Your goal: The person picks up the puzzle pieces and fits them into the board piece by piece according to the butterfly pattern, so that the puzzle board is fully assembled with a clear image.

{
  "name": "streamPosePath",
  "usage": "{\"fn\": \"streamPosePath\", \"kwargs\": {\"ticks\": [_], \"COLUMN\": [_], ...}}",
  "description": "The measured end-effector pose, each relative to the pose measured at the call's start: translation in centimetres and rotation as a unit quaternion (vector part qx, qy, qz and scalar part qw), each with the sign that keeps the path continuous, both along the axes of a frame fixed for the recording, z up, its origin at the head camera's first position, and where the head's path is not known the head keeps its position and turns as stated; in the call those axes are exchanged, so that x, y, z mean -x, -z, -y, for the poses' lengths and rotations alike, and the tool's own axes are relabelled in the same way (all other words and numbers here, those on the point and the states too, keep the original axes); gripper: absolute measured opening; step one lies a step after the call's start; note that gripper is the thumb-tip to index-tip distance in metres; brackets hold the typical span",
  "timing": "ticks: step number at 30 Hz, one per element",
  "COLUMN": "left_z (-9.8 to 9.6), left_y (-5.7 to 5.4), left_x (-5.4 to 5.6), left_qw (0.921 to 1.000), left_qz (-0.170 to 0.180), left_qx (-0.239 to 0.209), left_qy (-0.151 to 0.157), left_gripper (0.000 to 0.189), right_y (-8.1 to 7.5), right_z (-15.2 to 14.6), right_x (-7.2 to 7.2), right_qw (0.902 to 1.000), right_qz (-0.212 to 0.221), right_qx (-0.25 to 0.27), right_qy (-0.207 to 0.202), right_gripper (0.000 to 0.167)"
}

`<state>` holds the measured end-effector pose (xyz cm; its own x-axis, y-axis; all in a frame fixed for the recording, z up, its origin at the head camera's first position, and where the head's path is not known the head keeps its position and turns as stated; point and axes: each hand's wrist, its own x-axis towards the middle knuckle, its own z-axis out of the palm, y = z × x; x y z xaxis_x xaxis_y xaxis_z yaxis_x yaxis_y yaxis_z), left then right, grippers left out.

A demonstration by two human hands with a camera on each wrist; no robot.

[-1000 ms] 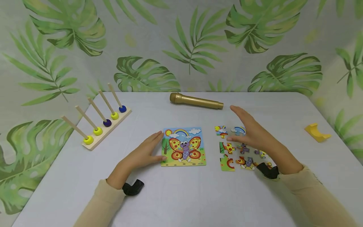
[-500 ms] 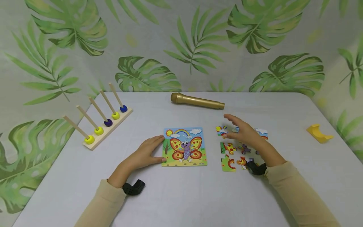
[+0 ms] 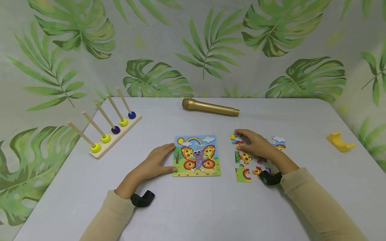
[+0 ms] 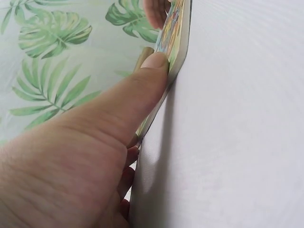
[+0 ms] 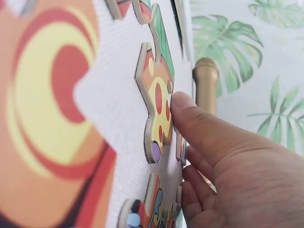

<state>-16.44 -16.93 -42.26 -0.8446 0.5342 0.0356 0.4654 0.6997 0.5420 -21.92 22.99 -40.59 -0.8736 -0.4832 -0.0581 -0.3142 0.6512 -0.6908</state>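
In the head view, my left hand (image 3: 153, 164) lies at the left edge of a square butterfly puzzle board (image 3: 197, 155). Its thumb touches the board's edge in the left wrist view, fingers loosely extended. My right hand (image 3: 259, 145) has come down over the loose puzzle pieces to the board's right. Its thumb and index finger stand apart around the top-left piece, the sun piece (image 3: 233, 138), which the hand partly covers. A red-and-yellow wing piece (image 5: 159, 102) lies near the right thumb in the right wrist view. Other pieces are hidden under the hand.
A gold toy microphone (image 3: 211, 107) lies behind the board. At the left stands a wooden peg stand (image 3: 116, 139) with yellow and blue beads. A yellow curved block (image 3: 340, 142) sits at the far right. Nearer pieces include a green one with an orange arc (image 3: 243, 174).
My right hand has moved left and lowered toward the sun piece, its thumb and fingers drawing closer together. The top-right cloud piece has come into sight. My left hand stays at the board.
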Motion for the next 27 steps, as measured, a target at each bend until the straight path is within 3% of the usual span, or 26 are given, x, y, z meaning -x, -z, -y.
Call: {"fn": "streamPosePath", "kwargs": {"ticks": [8,15,20,27], "left_z": [-0.1,-0.1,-0.1,0.0], "left_y": [0.0,0.0,0.0,-0.1], "left_x": [0.0,0.0,0.0,-0.1], "left_qw": [1.0000,1.0000,1.0000,0.9999], "left_qz": [0.002,-0.002,0.003,0.007], "left_qx": [0.000,0.001,-0.001,-0.004], "left_qy": [-0.002,-0.002,-0.004,-0.007], "left_gripper": [0.084,0.084,0.084,0.084], "right_y": [-0.2,-1.0,-2.5,-5.1], "right_z": [0.2,0.6,2.0,6.3], "right_x": [0.0,-0.1,-0.7,-1.8], "right_qw": [0.9972,0.9923,0.9921,0.9861], "right_qz": [-0.054,-0.102,-0.124,-0.145], "right_qx": [-0.047,-0.069,-0.015,0.075], "right_qy": [-0.018,-0.003,0.005,-0.033], "right_gripper": [0.063,0.061,0.056,0.053]}}
